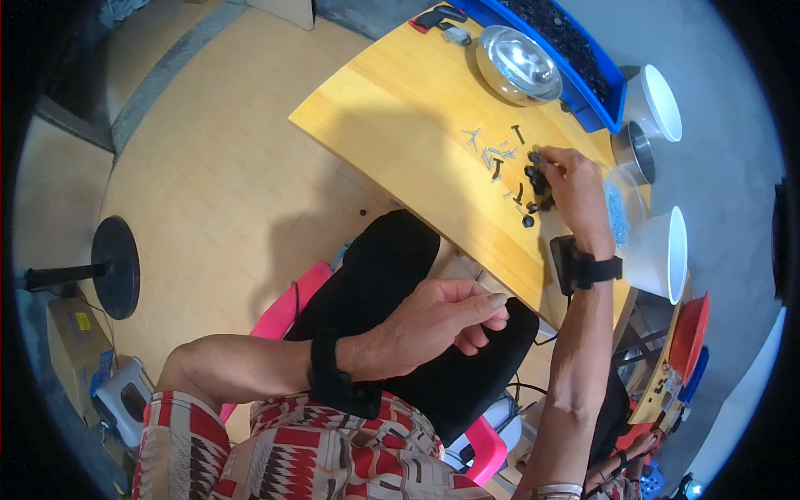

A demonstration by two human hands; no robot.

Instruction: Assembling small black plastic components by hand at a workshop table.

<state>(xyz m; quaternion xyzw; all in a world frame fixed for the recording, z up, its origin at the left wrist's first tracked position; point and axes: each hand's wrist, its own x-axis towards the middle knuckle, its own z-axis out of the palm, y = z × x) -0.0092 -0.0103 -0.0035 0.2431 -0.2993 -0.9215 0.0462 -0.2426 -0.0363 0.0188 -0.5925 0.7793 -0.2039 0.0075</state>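
Observation:
My right hand (575,179) reaches over the wooden table, its fingers bent together at a small black round part (533,157). Under and beside that hand lies a cluster of other black round parts (535,178). Left of them are scattered thin silver screws (492,156) and several black T-shaped pieces (497,169). Above my lap, off the table's near edge, my left hand (442,321) is closed, thumb pressed to the curled fingers. Whatever it may hold is too small or hidden to make out.
A shiny metal bowl (518,67) and a blue bin of dark parts (575,50) stand at the table's far side. On the right are a clear tub of light-blue bits (617,212), white buckets (658,254) and a steel cup (640,150). Another person's hand (643,443) shows at lower right.

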